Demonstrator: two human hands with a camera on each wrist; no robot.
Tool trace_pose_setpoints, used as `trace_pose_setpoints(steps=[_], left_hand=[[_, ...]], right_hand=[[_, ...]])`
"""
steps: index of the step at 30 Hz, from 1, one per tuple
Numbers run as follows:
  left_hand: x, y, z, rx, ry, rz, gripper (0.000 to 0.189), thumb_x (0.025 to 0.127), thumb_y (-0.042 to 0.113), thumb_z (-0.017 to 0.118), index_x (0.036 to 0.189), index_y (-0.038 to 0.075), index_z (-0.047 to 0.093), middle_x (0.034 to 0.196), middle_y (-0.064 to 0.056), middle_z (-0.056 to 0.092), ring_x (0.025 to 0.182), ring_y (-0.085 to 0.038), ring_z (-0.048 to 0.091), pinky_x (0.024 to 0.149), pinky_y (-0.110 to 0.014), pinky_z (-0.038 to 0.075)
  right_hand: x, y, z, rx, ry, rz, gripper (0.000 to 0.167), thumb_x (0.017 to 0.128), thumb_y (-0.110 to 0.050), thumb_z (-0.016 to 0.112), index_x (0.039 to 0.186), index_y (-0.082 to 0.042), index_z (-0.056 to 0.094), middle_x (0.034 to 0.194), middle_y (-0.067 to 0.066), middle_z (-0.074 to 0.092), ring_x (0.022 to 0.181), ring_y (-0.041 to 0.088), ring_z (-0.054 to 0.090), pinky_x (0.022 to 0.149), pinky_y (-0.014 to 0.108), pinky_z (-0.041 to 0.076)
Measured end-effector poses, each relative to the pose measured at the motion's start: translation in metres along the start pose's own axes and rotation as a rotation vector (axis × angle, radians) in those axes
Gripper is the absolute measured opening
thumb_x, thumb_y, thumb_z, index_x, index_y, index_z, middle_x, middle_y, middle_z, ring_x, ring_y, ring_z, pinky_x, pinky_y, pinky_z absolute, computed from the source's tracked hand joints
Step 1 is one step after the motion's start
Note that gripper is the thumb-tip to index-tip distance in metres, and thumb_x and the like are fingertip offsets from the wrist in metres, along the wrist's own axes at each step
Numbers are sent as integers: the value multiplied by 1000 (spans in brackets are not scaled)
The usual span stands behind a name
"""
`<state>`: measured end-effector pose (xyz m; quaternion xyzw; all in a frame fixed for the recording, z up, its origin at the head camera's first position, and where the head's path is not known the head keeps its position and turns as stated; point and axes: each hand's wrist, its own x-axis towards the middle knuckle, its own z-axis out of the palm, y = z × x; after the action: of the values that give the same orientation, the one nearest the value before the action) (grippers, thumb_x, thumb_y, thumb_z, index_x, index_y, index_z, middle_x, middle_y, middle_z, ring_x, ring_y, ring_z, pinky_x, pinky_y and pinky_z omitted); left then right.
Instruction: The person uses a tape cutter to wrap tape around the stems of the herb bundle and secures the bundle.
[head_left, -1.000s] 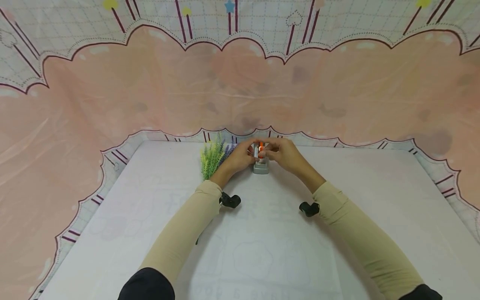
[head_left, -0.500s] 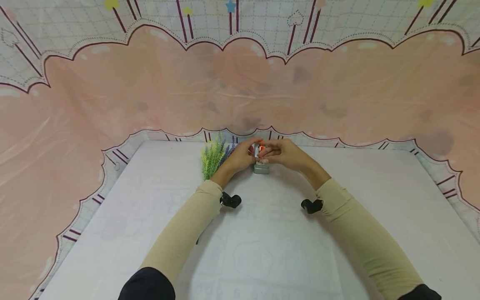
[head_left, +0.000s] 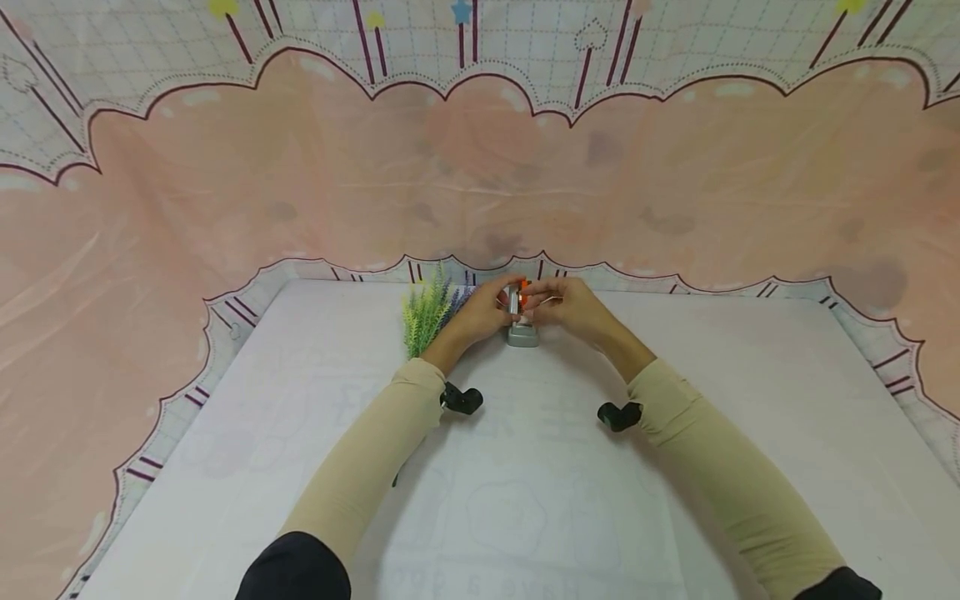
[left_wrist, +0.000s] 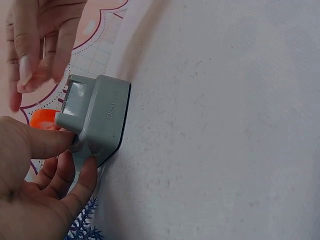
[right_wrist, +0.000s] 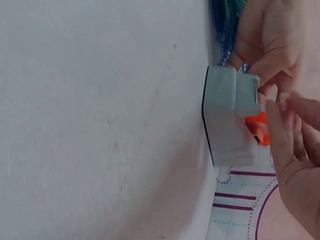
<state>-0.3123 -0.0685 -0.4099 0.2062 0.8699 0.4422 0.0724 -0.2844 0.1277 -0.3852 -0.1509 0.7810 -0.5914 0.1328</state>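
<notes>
A grey tape dispenser point(head_left: 522, 337) marked "deli" stands at the table's far edge, with an orange wheel point(left_wrist: 44, 118) on it. My left hand point(head_left: 478, 317) grips it from the left side. In the left wrist view its thumb lies against the dispenser point(left_wrist: 107, 115) beside the wheel, and other fingers curl underneath. Just right of the dispenser is my right hand point(head_left: 573, 308), thumb and fingers brought together. In the right wrist view that hand point(right_wrist: 295, 167) pinches something small and clear that looks like tape; it is blurred and mostly hidden by the fingers.
Yellow-green and purple artificial flower sprigs point(head_left: 423, 317) lie left of the dispenser, partly behind the left forearm. A white cloth point(head_left: 525, 467) covers the table. Behind its far edge hangs a peach patterned curtain point(head_left: 480, 192).
The right hand's fingers have shifted beside the orange wheel, dipping slightly and coming back. A thin pale line now shows between them. The left hand and dispenser have stayed in place.
</notes>
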Motion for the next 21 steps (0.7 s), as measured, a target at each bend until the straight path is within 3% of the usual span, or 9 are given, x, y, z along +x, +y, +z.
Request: trace_pose_setpoints(steps=[10, 15, 21], left_hand=[[0, -3, 0, 12, 8, -1, 74, 86, -9, 72, 152, 13, 47, 102, -15, 55, 87, -22, 49, 71, -31, 42], [0, -3, 1, 19, 0, -15, 73, 88, -6, 72, 153, 15, 46, 104, -17, 57, 87, -23, 50, 72, -32, 42], [2, -2, 0, 30, 2, -16, 73, 88, -6, 72, 153, 15, 46, 107, -19, 58, 88, -23, 50, 74, -32, 41]], right_hand=[[-9, -12, 12, -29, 95, 112, 41, 88, 4, 74, 127, 4, 61, 127, 19, 59, 95, 23, 65, 86, 34, 55], [-10, -15, 13, 57, 101, 239, 46, 90, 1, 73, 133, 8, 56, 114, 19, 66, 91, 16, 68, 95, 39, 56], [-13, -19, 12, 108, 72, 331, 44, 91, -3, 73, 132, 8, 59, 98, 11, 72, 77, 11, 72, 91, 39, 57]])
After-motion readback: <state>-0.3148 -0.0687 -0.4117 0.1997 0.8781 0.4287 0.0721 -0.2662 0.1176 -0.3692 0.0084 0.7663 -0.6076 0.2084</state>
